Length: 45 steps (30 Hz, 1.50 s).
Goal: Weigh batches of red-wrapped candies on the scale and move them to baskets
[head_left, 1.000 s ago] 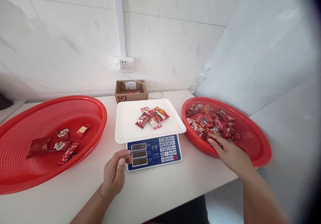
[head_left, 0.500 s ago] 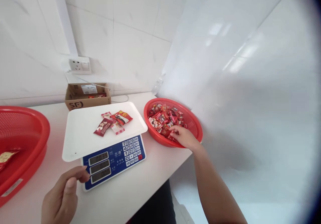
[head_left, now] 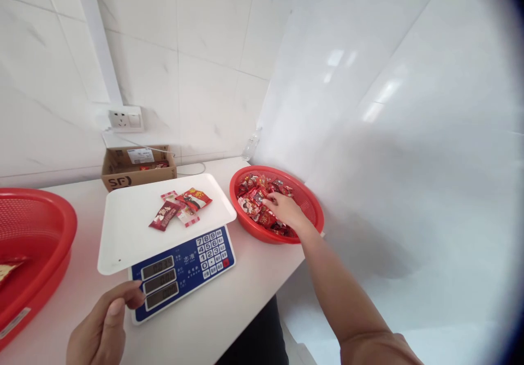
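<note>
Right hand [head_left: 283, 209] reaches into red basket [head_left: 310, 204]

It bends onto wrapped packets [head_left: 250, 205] heaped there, any grip impossible to tell; the left hand [head_left: 103, 321], thumb and forefinger apart, is poised by a scale [head_left: 191, 267] with further packets [head_left: 164, 215] on its tray [head_left: 129, 228].

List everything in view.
Table: one, white, centre
Scale: one, blue and white, table
Right basket: one, red, table
Left basket: one, red, table
Tray packets: at least three, reddish, scale
Heaped packets: many, mostly red, right basket
Left packet: one, reddish, left basket
Box: one, brown, behind scale
Boxed packets: some, red, box
Bottle: one, clear, far corner
Socket: one, white, wall
Conduit: one, white, wall
Leg: one, black, bottom
Left hand: one, bare, by scale
Right hand: one, bare, right basket
</note>
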Motion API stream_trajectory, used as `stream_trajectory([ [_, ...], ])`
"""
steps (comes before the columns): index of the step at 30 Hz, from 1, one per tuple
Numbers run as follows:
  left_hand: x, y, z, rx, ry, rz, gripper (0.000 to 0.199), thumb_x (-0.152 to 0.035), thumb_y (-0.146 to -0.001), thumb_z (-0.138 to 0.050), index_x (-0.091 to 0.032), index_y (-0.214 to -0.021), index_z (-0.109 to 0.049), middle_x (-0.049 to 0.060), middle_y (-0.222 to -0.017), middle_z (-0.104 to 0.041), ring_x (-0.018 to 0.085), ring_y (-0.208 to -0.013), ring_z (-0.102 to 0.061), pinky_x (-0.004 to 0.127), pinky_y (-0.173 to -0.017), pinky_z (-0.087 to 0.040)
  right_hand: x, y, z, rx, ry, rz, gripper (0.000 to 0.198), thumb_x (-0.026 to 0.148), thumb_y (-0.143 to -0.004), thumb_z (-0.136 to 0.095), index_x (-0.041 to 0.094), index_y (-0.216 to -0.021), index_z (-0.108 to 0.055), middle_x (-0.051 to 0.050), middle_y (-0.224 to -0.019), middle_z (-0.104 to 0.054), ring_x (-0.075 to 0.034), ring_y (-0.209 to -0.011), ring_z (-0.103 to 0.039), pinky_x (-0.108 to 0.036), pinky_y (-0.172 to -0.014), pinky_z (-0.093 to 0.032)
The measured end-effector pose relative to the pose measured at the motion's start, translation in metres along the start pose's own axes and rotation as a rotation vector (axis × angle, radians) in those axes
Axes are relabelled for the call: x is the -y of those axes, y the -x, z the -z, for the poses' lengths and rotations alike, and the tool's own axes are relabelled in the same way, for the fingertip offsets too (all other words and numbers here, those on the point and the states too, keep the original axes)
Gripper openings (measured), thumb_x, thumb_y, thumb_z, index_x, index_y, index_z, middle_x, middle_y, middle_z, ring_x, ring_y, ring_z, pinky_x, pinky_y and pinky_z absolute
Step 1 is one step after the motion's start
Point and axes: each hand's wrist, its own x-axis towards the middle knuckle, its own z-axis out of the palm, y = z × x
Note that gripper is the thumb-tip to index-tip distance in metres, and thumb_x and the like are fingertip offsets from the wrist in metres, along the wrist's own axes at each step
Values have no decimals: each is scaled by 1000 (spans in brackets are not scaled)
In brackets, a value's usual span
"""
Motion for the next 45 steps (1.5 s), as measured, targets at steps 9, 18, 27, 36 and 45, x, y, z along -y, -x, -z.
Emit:
stream_trajectory([
  [9, -3, -4, 3, 40, 74, -130, 29, -37, -89, -36, -20, -87, -59, -3, -60, -63, 10, -53, -61, 17, -53, -50, 54, 8, 5, 15, -164, 250, 25, 41, -85, -45, 22, -78, -58, 0, -74, -66, -15, -68, -59, -24, -61, -39],
  [18, -4, -1, 3, 18, 132, -47, 27, -35, -89, -38, -19, -86, -60, -2, -63, -62, 11, -57, -60, 19, -54, -49, 105, 27, -23, 68, -388, 358, 27, 37, -84, -48, 22, -102, -61, 0, -72, -67, -16, -68, -61, -27, -67, -43],
  [27, -10, 1, 5, 43, 173, -167, 22, -25, -89, -38, -20, -92, -59, -1, -65, -62, 10, -59, -59, 19, -55, -48, 47, 49, -21, -24, -1020, -9, 42, 56, -76, -55, 23, -100, -64, -1, -77, -63, -14, -62, -57, -26, -54, -46],
  [36, -9, 1, 3, 57, 175, -120, 24, -27, -90, -36, -18, -91, -59, 0, -65, -62, 11, -60, -59, 21, -56, -48, 53, 66, -38, 14, -1227, 26, 35, 38, -63, -75, 23, -92, -63, 2, -75, -60, -11, -65, -57, -26, -60, -51],
  [45, -7, -1, 5, 72, 166, -81, 24, -28, -90, -36, -18, -91, -59, 0, -66, -61, 11, -61, -58, 22, -58, -48, 144, 59, -63, 188, -1094, 222, 32, 38, -71, -64, 18, -95, -60, -6, -88, -69, -18, -76, -65, -32, -67, -54],
])
